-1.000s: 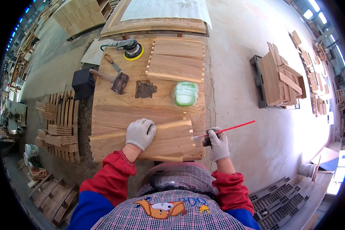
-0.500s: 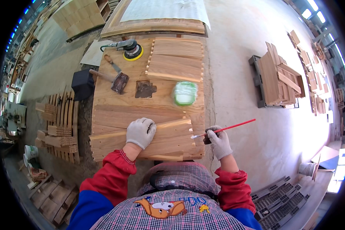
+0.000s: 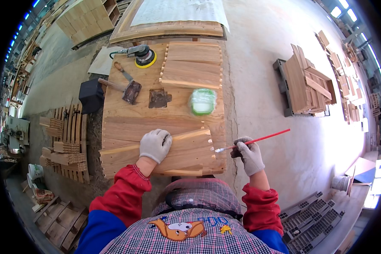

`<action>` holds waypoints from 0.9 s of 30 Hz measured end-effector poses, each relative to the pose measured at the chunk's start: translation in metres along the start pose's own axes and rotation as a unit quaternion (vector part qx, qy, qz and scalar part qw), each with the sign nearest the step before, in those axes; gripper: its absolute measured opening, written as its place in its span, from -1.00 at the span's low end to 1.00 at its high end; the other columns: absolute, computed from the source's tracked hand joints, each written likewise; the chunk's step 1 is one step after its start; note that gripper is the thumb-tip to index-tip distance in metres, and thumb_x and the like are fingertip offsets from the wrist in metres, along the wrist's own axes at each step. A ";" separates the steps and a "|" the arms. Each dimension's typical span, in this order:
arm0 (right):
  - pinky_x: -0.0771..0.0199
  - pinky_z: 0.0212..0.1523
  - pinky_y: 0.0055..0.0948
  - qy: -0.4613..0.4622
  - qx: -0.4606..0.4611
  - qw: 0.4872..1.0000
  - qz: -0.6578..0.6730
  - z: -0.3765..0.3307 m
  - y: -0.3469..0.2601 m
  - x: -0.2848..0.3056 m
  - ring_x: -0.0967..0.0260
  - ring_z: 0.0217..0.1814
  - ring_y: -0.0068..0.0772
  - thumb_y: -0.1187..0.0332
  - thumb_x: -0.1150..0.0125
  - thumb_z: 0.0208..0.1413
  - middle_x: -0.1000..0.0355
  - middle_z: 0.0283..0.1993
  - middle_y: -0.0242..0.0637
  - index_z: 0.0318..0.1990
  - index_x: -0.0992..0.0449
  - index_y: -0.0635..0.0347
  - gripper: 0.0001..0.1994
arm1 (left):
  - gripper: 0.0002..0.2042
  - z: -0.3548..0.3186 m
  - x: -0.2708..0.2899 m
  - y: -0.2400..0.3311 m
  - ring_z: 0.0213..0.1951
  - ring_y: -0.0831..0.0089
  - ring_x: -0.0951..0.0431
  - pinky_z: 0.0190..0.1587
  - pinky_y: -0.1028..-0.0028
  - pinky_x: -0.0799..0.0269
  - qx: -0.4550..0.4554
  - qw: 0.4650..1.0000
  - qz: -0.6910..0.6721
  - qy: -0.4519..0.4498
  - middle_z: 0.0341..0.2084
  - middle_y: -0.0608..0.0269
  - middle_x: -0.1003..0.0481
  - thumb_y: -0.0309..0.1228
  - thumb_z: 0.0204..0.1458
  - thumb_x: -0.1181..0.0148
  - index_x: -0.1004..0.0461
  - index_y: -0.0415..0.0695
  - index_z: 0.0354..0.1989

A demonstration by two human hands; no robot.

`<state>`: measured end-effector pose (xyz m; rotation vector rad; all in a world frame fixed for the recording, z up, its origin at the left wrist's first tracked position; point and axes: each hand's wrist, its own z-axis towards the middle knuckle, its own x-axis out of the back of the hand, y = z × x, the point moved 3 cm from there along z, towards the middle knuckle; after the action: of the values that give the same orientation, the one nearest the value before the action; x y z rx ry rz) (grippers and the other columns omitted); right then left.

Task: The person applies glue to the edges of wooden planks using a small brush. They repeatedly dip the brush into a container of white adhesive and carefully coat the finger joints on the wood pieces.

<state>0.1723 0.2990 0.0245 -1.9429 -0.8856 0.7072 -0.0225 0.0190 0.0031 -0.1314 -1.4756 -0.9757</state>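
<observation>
My left hand point(image 3: 155, 146), in a pale work glove, presses on a wooden board point(image 3: 186, 148) with its fingers curled at a lighter strip along it. White glue shows on the notched right end of this board. In my gloved right hand point(image 3: 249, 155) is a thin paintbrush point(image 3: 269, 135) with a red handle. Its white-coated tip points left, just off the board's end. A green-rimmed tub point(image 3: 203, 102) of white stuff, wrapped in clear plastic, stands beyond the board. More boards point(image 3: 152, 124) lie alongside on the worktable point(image 3: 182, 96).
Farther up the table are a mallet point(image 3: 131, 92), a scraper point(image 3: 123, 72), a sander point(image 3: 144, 57) with a yellow-edged pad, and a stack of notched boards point(image 3: 192, 63). A black box point(image 3: 91, 96) adjoins the left edge. Wood is piled on a pallet point(image 3: 307, 84) at right.
My right hand has drawn the brush slightly right and away from the board's end. My left hand keeps its place on the board. The view has shifted a little.
</observation>
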 end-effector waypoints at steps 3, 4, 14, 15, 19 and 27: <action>-0.64 -0.29 -0.36 0.003 0.006 1.000 0.011 -0.015 0.014 0.006 -0.54 -0.35 -0.39 0.35 -0.15 0.29 -0.50 -0.30 -0.24 -0.09 -0.48 0.27 -0.83 | -0.85 0.000 0.000 0.000 -0.26 0.07 -0.57 -0.18 0.11 -0.45 0.003 1.000 -0.001 -0.004 -0.38 0.16 -0.57 -0.25 0.10 -0.18 -0.54 -0.05 -0.36; -0.64 -0.32 -0.37 0.009 0.009 1.000 0.007 -0.016 0.023 0.008 -0.54 -0.37 -0.39 0.34 -0.17 0.30 -0.50 -0.31 -0.25 -0.10 -0.48 0.26 -0.83 | -0.84 0.000 0.001 0.001 -0.26 0.07 -0.57 -0.18 0.11 -0.45 0.003 1.000 0.000 -0.005 -0.38 0.16 -0.57 -0.25 0.10 -0.18 -0.55 -0.05 -0.35; -0.63 -0.37 -0.40 0.060 0.013 0.998 0.029 -0.008 0.056 -0.005 -0.53 -0.43 -0.40 0.36 -0.17 0.29 -0.50 -0.33 -0.25 -0.13 -0.49 0.25 -0.86 | -0.84 0.003 0.001 0.002 -0.24 0.06 -0.57 -0.17 0.11 -0.46 0.005 1.000 -0.003 -0.008 -0.36 0.16 -0.58 -0.25 0.10 -0.18 -0.56 -0.06 -0.34; -0.64 -0.36 -0.39 0.036 -0.001 0.999 0.020 -0.005 0.055 -0.004 -0.53 -0.43 -0.40 0.36 -0.17 0.29 -0.50 -0.33 -0.25 -0.13 -0.48 0.25 -0.86 | -0.84 0.002 0.001 0.002 -0.24 0.07 -0.58 -0.17 0.11 -0.46 0.005 1.000 -0.001 -0.009 -0.36 0.16 -0.58 -0.25 0.10 -0.18 -0.56 -0.06 -0.34; -0.64 -0.32 -0.38 -0.024 -0.041 0.999 -0.008 0.002 0.038 0.001 -0.52 -0.43 -0.39 0.40 -0.20 0.26 -0.50 -0.34 -0.26 -0.12 -0.47 0.28 -0.85 | -0.84 0.001 0.000 0.000 -0.24 0.07 -0.58 -0.18 0.12 -0.46 0.006 1.000 0.004 -0.009 -0.36 0.16 -0.58 -0.25 0.10 -0.18 -0.56 -0.06 -0.34; -0.52 -0.50 -0.50 0.072 -0.016 0.996 0.055 0.011 0.073 -0.001 -0.44 -0.53 -0.53 0.36 -0.33 0.21 -0.48 -0.43 -0.37 -0.25 -0.49 0.21 -0.85 | -0.84 0.002 0.001 0.002 -0.25 0.07 -0.58 -0.18 0.12 -0.46 0.006 1.000 0.001 -0.010 -0.36 0.16 -0.58 -0.26 0.10 -0.18 -0.56 -0.06 -0.35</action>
<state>0.1863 0.2762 -0.0448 -2.0561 -0.7107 0.6095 -0.0226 0.0209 0.0057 -0.1338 -1.4993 -0.9652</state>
